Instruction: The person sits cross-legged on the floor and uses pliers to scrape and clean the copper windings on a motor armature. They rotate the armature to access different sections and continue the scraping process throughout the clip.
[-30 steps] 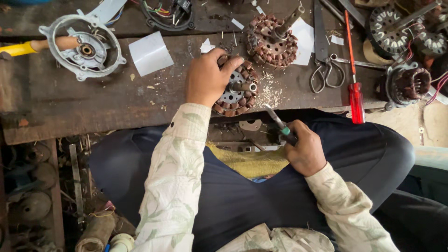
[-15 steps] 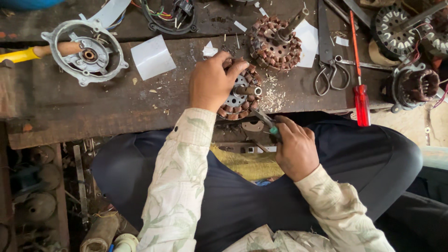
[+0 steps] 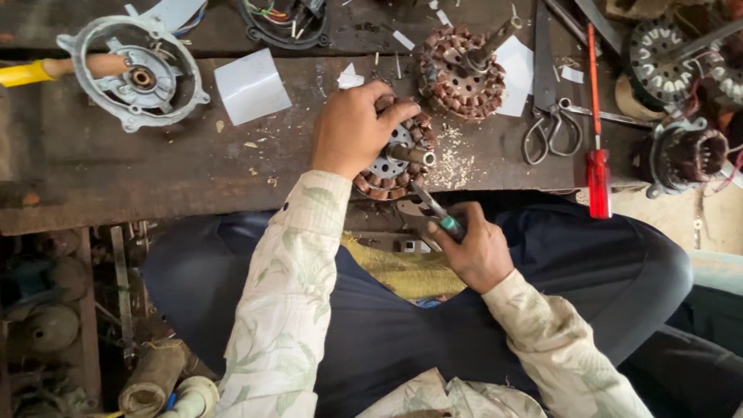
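Now, line by line
Left hand: the left hand [image 3: 356, 131] is curled down over a copper-wound stator [image 3: 391, 162] at the near edge of the workbench [image 3: 116, 178], fingers wrapped over its top rim, pressing it in place
Right hand: the right hand [image 3: 476, 251] is closed round the green grip of a pair of pliers [image 3: 433, 213], whose tip points toward 11 o'clock and reaches the stator's lower edge just under its steel shaft [image 3: 410, 155]
Stator's place: at the bench's front lip above the person's lap, part of it overhanging
Risk, slipping: as I judge it, the plier tip could skid off the winding and nick the enamelled copper or the left fingers close by, since the grip hand works unsupported
Risk, tipping: the stator sits at the edge, so a hard pull toward 6 o'clock might drag it off into the lap
Risk, debris: pale shavings [image 3: 453, 159] lie at 3 o'clock of the stator and could get into the windings
Papers: a blank white square sheet [image 3: 251, 85] lies at 10 o'clock of the stator; another white sheet [image 3: 518, 73] sits under a second wound stator [image 3: 460, 73] at 1 o'clock; small white scraps dot the far edge
Labels and signs: none readable anywhere
Other tools: scissors [image 3: 549, 128] and a red-handled screwdriver [image 3: 597, 166] at 3 o'clock; a grey round motor cover [image 3: 135, 73] at 10 o'clock
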